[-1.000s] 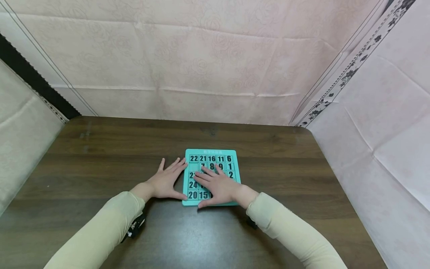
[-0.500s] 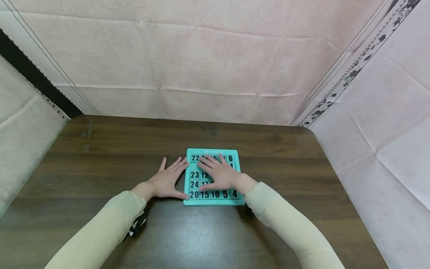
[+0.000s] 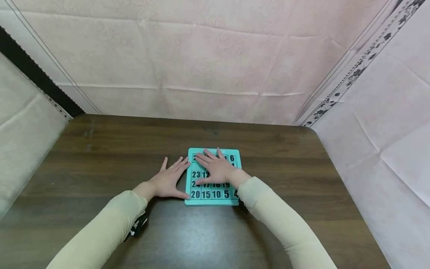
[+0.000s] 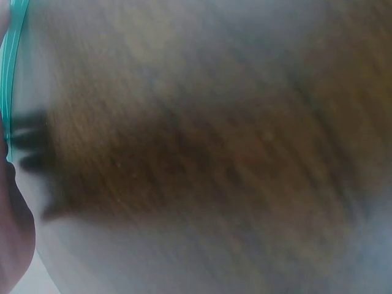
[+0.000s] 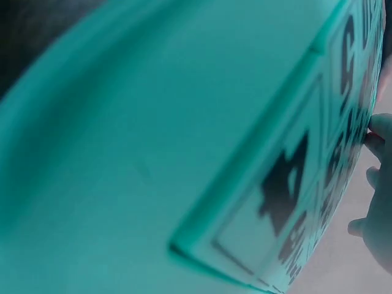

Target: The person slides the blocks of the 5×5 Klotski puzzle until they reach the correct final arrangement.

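Observation:
A turquoise number sliding puzzle (image 3: 215, 202) lies flat on the wooden table, its square tiles printed with black numbers. At its left edge is my left hand (image 3: 167, 182), fingers spread, with fingertips at the upper side and the thumb at the lower left corner. My right hand (image 3: 218, 170) lies palm down over the upper rows with straight, spread fingers and hides several tiles. The bottom row shows 20, 15, 10, 5 and a partly covered 4. Close up in the right wrist view, the puzzle's broad frame (image 5: 122, 135) and tile 4 (image 5: 285, 184) appear.
The brown wooden table (image 3: 117, 149) reaches back to a pale patterned cloth (image 3: 215, 67) hung behind it. More cloth hangs at the left and right sides (image 3: 379, 142). A dark wrist device (image 3: 137, 226) sits under the left sleeve.
My right hand has slid away from me, from the puzzle's middle and lower rows to its upper rows, uncovering the bottom row. The left hand keeps its place at the left edge.

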Demonstrator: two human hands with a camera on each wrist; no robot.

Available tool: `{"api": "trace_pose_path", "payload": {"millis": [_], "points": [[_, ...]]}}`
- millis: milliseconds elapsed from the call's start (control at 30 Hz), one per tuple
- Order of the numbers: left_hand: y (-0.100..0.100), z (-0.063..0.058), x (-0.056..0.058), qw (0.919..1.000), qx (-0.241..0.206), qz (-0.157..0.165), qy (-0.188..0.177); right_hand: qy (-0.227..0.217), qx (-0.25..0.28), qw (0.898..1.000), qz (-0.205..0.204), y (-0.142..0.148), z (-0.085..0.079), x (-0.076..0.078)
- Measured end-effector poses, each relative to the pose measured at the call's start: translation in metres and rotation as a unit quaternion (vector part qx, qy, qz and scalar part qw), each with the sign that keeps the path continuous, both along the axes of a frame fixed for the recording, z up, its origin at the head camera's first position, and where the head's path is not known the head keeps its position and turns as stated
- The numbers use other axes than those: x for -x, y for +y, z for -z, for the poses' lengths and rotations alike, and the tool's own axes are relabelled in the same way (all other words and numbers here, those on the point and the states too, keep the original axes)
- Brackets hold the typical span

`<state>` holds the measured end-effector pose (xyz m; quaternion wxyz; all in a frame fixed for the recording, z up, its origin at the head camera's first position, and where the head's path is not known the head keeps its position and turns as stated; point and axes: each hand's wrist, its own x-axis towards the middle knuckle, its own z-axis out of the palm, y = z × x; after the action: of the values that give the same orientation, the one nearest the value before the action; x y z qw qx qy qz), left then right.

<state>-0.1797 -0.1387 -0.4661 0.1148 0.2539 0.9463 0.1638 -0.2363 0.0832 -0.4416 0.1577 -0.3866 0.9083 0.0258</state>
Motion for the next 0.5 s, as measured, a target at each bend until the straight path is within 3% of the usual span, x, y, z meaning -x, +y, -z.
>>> {"api": "trace_pose_path", "payload": {"millis": [500], "points": [[0.0,-0.003,0.001,1.0,0.003,0.002,-0.006,0.01,0.0,0.999,-0.034,0.006,0.0,-0.018]]}}
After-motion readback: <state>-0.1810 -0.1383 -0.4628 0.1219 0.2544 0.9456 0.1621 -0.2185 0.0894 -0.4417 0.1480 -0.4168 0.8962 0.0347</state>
